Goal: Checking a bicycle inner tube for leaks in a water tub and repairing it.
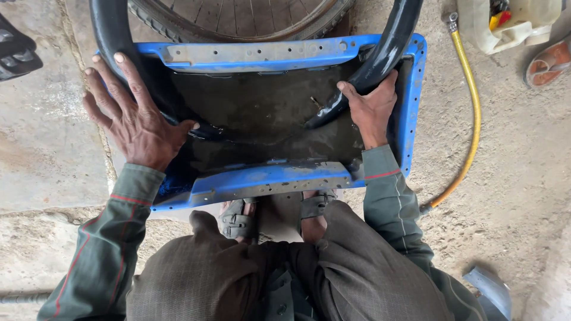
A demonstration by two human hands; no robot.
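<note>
**Inner tube dunked in a blue water tub, both hands on it**

Head view, looking straight down: a black inner tube (380, 56) loops down from the far side into a blue metal tub (410, 119) full of murky dark water, so the low part of the loop sits in the tub between the two hands. The left hand (134, 116) is spread wide and flat, fingers splayed, pressing on the tube's left run right at the tub's left rim, thumb pointing in toward the water. It's more of a push-down than a grip. The right hand (372, 110) is on the right side, fingers curled around the tube just where it dips under the surface, thumb on top. A small valve stem (315, 102) pokes up just left of that hand.

Beyond the tub, at the far edge, there's a spoked bike wheel (238, 18) with its tyre on. A yellow hose (470, 113) curves along the dusty ground to the right. Near side: the person's sandalled feet (238, 217) tucked right against the tub, knees bent.
</note>
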